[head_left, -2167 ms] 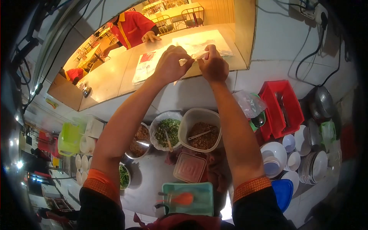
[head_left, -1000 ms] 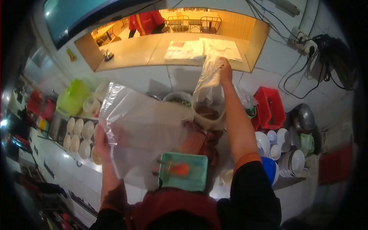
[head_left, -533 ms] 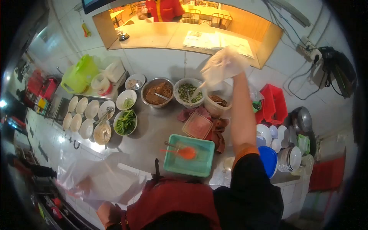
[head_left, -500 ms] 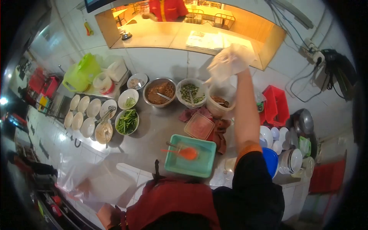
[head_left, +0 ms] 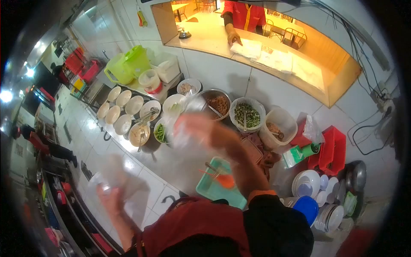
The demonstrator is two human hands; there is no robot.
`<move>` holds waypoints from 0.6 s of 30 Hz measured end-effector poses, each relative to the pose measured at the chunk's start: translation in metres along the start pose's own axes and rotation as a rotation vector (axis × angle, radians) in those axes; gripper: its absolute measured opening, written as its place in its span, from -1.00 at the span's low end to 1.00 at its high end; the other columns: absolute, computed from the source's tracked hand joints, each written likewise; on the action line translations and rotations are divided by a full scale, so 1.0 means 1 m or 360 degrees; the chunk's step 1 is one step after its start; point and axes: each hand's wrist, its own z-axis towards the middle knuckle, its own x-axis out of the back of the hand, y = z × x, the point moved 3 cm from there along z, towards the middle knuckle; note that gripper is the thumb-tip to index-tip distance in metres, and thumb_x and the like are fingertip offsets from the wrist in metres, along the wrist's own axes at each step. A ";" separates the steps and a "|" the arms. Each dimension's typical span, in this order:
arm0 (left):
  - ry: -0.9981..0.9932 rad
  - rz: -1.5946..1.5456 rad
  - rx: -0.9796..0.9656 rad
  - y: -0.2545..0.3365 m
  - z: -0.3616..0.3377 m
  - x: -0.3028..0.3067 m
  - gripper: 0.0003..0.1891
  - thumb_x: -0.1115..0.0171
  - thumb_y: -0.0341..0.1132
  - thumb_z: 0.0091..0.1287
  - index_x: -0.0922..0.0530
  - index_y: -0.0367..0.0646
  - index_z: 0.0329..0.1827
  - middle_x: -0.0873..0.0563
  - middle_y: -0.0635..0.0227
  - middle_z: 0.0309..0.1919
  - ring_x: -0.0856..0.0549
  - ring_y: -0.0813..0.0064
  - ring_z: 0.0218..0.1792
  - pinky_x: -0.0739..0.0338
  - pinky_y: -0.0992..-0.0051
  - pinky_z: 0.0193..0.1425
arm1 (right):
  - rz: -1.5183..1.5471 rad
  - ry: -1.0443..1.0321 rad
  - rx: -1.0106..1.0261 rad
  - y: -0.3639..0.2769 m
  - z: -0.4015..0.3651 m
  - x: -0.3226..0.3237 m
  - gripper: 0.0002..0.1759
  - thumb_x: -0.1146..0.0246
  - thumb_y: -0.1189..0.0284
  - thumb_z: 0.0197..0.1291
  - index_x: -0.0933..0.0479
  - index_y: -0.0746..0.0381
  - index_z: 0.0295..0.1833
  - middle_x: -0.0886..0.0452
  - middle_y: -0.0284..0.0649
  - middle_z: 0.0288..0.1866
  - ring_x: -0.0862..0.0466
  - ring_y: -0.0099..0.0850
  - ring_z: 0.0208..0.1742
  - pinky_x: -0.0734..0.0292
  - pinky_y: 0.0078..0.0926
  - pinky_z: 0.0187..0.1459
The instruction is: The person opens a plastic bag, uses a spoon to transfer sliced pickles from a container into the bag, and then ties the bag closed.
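Note:
My right hand [head_left: 203, 130], blurred by motion, reaches over the steel counter with a thin clear plastic bag [head_left: 182, 132] in its grip. The bag partly covers the bowl of cut green vegetables [head_left: 160, 132]. My left hand [head_left: 112, 199] is low at the left, off the counter's front edge, its fingers closed on translucent plastic [head_left: 114, 173] that is smeared by motion. Below my right forearm lies a green tray [head_left: 206, 185] holding an orange ladle [head_left: 224, 180].
Several white bowls [head_left: 122, 124] stand at the left. Behind are a steel bowl of brown minced food [head_left: 218, 105], chopped greens [head_left: 247, 115] and a clear tub [head_left: 280, 124]. Red baskets [head_left: 327, 150] and stacked plates [head_left: 329, 216] fill the right. A person's hand [head_left: 233, 37] touches papers at the serving window.
My right hand has swung left and down with the plastic, from near the window to above the bowls. My left hand has risen with its plastic. The view has turned; the person at the window reaches in.

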 end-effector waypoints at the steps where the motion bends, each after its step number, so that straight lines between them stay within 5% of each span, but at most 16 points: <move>1: -0.0340 0.0294 -0.0230 -0.027 0.005 -0.010 -0.47 -0.43 -0.29 0.11 -0.55 -0.30 0.16 -0.63 0.17 0.01 -0.66 0.36 -0.25 -0.57 0.46 -0.19 | 0.0262 -0.0345 -0.0164 0.008 -0.005 -0.031 -0.73 0.04 0.35 0.48 -0.48 0.30 0.00 -0.57 -0.19 -0.11 -0.54 -0.43 0.00 -0.42 -0.41 0.07; 3: -0.1066 -0.0039 -0.0029 0.069 -0.017 -0.101 -0.78 -0.35 -0.29 0.19 -0.68 -0.24 -0.18 -0.60 0.14 0.07 -0.59 0.42 -0.08 -0.51 0.40 -0.06 | 0.0477 -0.0479 -0.0350 -0.009 -0.017 -0.058 -0.66 0.02 0.24 0.51 -0.44 0.30 0.07 -0.55 -0.21 -0.11 -0.52 -0.45 -0.02 -0.43 -0.44 0.05; 5: -0.1244 -0.0055 -0.0880 0.085 -0.031 -0.152 -0.92 -0.35 -0.39 0.14 -0.68 -0.21 -0.41 -0.61 0.09 0.07 -0.62 0.30 -0.01 -0.51 0.35 0.01 | 0.0729 -0.0286 -0.0517 -0.019 -0.036 -0.075 -0.65 -0.03 0.20 0.49 -0.40 0.27 0.10 -0.53 -0.21 -0.13 -0.49 -0.47 -0.02 -0.44 -0.46 0.00; 7: -0.1393 0.0108 -0.1395 0.102 -0.046 -0.175 -0.93 -0.37 -0.49 0.02 -0.61 -0.21 -0.52 -0.61 0.04 0.10 -0.66 0.15 0.00 -0.55 0.30 0.00 | 0.0963 -0.0085 -0.0690 -0.023 -0.046 -0.084 -0.61 -0.08 0.15 0.47 -0.37 0.25 0.14 -0.51 -0.22 -0.14 -0.47 -0.48 -0.02 -0.45 -0.47 -0.04; 9: -0.1684 0.0054 -0.1339 0.103 -0.047 -0.176 -0.90 -0.37 -0.51 0.02 -0.59 -0.21 -0.55 -0.63 0.06 0.06 -0.66 0.10 0.00 -0.54 0.28 0.03 | 0.0320 0.0248 -0.0488 -0.023 -0.052 -0.082 -0.57 -0.18 0.12 0.42 -0.31 0.21 0.13 -0.47 -0.28 -0.20 -0.45 -0.54 -0.11 -0.46 -0.52 -0.20; 10: -0.1972 0.0032 -0.1290 0.100 -0.051 -0.175 -0.88 -0.36 -0.52 0.02 -0.56 -0.20 -0.58 -0.64 0.08 0.02 -0.66 0.05 0.01 -0.54 0.25 0.06 | 0.0762 0.0407 -0.0783 -0.016 -0.061 -0.089 -0.64 -0.21 0.18 0.41 -0.32 0.18 0.06 -0.43 -0.38 -0.29 -0.43 -0.64 -0.28 -0.38 -0.62 -0.39; 13: -0.1824 -0.0387 -0.1177 0.077 -0.040 -0.165 -0.82 -0.35 -0.57 -0.05 -0.49 -0.20 -0.65 -0.64 0.03 0.08 -0.68 0.10 -0.01 -0.58 0.26 -0.03 | 0.0745 0.0678 -0.0768 -0.024 -0.074 -0.098 -0.69 -0.23 0.20 0.40 -0.32 0.13 0.01 -0.39 -0.47 -0.37 -0.37 -0.74 -0.40 -0.26 -0.69 -0.49; 14: -0.1802 -0.0145 -0.0661 0.083 -0.035 -0.154 -0.78 -0.26 -0.64 -0.01 -0.40 -0.20 -0.66 -0.67 0.01 0.01 -0.72 0.11 -0.11 -0.61 0.31 -0.12 | 0.0717 0.0699 -0.0785 -0.033 -0.076 -0.103 -0.69 -0.23 0.20 0.40 -0.32 0.13 0.01 -0.39 -0.47 -0.37 -0.37 -0.74 -0.40 -0.26 -0.69 -0.49; 15: -0.1479 -0.0867 -0.0807 0.079 -0.026 -0.160 -0.75 -0.16 -0.70 0.03 -0.32 -0.20 -0.64 -0.71 0.00 -0.15 -0.74 0.14 -0.24 -0.63 0.36 -0.20 | 0.0987 0.0758 -0.0881 -0.044 -0.077 -0.111 -0.70 -0.23 0.22 0.39 -0.33 0.09 0.04 -0.37 -0.49 -0.39 -0.35 -0.75 -0.43 -0.20 -0.71 -0.52; 16: -0.1309 -0.0399 -0.1040 0.064 -0.009 -0.150 -0.77 -0.06 -0.66 0.13 -0.28 -0.20 -0.61 -0.70 0.06 -0.31 -0.73 0.23 -0.30 -0.60 0.39 -0.27 | 0.1261 0.0822 -0.0967 -0.051 -0.079 -0.119 -0.71 -0.24 0.24 0.38 -0.34 0.06 0.07 -0.35 -0.51 -0.42 -0.33 -0.77 -0.45 -0.15 -0.72 -0.55; 18: -0.0925 -0.0720 -0.0188 0.037 0.017 -0.144 -0.62 -0.03 -0.38 0.46 -0.31 -0.16 -0.62 -0.50 0.36 -0.59 -0.60 0.52 -0.53 -0.47 0.51 -0.47 | 0.0971 0.0682 -0.1085 -0.055 -0.089 -0.131 -0.61 -0.27 0.19 0.34 -0.34 0.08 0.14 -0.43 -0.46 -0.32 -0.41 -0.72 -0.34 -0.29 -0.70 -0.38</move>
